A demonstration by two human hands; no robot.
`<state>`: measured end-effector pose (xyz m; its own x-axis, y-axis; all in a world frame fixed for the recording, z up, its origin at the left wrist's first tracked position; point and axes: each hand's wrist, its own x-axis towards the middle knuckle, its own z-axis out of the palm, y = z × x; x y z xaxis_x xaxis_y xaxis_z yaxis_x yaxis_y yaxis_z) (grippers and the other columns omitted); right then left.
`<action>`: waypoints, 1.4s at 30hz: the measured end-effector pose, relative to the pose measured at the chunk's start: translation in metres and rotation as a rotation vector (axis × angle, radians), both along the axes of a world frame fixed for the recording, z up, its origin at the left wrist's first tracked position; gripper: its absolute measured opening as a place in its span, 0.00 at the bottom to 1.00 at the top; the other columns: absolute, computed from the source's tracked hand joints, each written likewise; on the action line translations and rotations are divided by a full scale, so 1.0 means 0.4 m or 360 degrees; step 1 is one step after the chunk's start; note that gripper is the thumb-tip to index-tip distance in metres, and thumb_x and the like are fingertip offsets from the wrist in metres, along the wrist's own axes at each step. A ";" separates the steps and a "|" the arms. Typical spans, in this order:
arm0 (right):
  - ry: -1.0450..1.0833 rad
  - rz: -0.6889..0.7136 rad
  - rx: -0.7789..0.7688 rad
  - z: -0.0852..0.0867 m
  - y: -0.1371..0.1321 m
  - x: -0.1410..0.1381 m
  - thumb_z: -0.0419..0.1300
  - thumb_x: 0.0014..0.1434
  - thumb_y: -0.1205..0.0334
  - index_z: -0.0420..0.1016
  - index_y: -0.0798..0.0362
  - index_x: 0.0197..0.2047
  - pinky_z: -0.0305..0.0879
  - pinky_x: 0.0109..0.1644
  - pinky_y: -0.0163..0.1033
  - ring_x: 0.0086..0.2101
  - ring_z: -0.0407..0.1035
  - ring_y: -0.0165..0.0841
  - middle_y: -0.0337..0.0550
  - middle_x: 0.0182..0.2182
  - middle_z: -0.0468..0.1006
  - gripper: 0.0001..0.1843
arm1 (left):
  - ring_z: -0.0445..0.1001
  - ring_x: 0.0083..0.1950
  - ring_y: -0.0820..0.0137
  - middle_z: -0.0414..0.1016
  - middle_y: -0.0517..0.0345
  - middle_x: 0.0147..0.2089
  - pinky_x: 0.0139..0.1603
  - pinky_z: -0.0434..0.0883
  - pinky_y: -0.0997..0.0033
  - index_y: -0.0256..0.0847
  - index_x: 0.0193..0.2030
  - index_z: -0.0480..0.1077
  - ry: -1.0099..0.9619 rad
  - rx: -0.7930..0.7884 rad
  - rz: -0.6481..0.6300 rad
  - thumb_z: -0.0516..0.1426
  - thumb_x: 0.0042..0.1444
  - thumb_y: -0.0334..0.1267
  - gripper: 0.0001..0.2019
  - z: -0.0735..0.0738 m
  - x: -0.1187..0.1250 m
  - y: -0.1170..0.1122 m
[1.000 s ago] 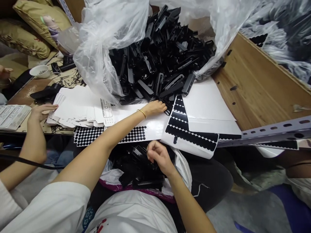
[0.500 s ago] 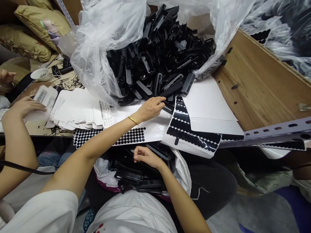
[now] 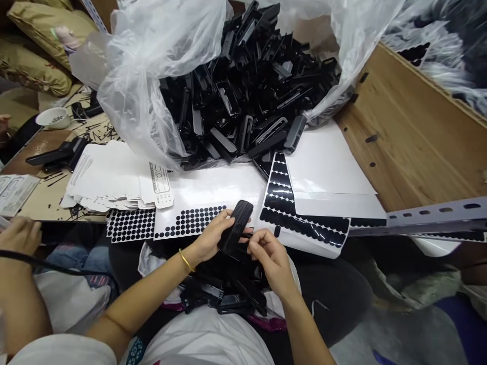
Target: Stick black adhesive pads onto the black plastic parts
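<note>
**Left hand point(image 3: 212, 234) grips the black piece point(image 3: 236, 227)!**

Its long axis slants away and rightward; the right hand point(image 3: 272, 257) hovers just right of it, fingers curled, any hold unclear. Beyond lies the dotted sheet point(image 3: 213, 188).

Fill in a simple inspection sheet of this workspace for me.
Surface: pale table with white sheets bearing black dots, plus stacked cards.
Job's things: black piece, held above more dark parts.
Clutter: black parts heaped in a clear plastic bag; dark scraps scattered at left.
Grips: left grip holds the black piece; right grip beside it, fingers curled, contents unclear.
Cables: black cord at lower left.
Surroundings: wooden board at right; co-worker's hand at far left.
</note>
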<state>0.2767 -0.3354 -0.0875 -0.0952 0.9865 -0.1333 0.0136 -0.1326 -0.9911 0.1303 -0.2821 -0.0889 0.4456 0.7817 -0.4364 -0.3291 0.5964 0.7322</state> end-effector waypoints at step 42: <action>-0.1491 -0.0460 0.0381 -0.060 0.022 0.143 0.52 0.59 0.59 0.67 0.50 0.38 0.62 0.38 0.43 0.36 0.65 0.39 0.46 0.33 0.68 0.06 | 0.76 0.48 0.62 0.70 0.47 0.55 0.45 0.75 0.62 0.41 0.47 0.61 -0.0159 -0.0208 0.0092 0.54 0.58 0.40 0.11 -0.010 -0.001 -0.025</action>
